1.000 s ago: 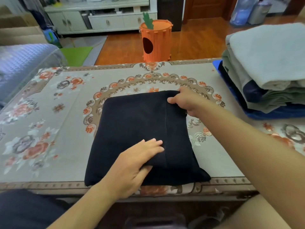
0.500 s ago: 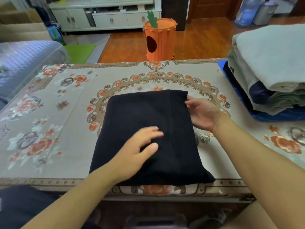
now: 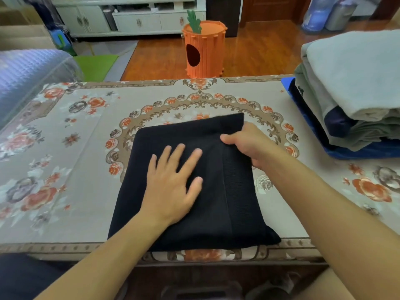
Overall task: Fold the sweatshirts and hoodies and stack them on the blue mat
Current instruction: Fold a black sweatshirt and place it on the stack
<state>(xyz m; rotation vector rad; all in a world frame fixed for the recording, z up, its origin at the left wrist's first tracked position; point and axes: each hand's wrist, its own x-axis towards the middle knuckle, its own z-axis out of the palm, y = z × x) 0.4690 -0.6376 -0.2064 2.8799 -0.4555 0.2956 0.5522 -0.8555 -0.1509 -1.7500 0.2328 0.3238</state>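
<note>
Sweatshirt (image 3: 194, 182), black and folded into a rough rectangle, lies in the middle of the floral tablecloth (image 3: 75, 148), its near edge right at the table's front lip. Your left hand (image 3: 173, 182) lies flat on top with the fingers spread wide and straight, pressing the layers down; your right hand (image 3: 249, 146) has its thumb over the far right edge and its fingers curled under, pinching that edge near the corner. The blue mat (image 3: 290, 92) sits at the table's right end, already carrying a tall pile of folded garments (image 3: 350, 83) that leans out over its rim. The risks, as I judge them, come from the lift: if you raise the bundle by that one pinched edge alone, the loose layers may slide and the fold open (the ribbed band on the right looks like a separate flap). Get the left hand under the opposite side first. The near edge could also slip off the front lip if you drag it. And the pile is high and soft; setting this piece down off-centre could tip it.
</note>
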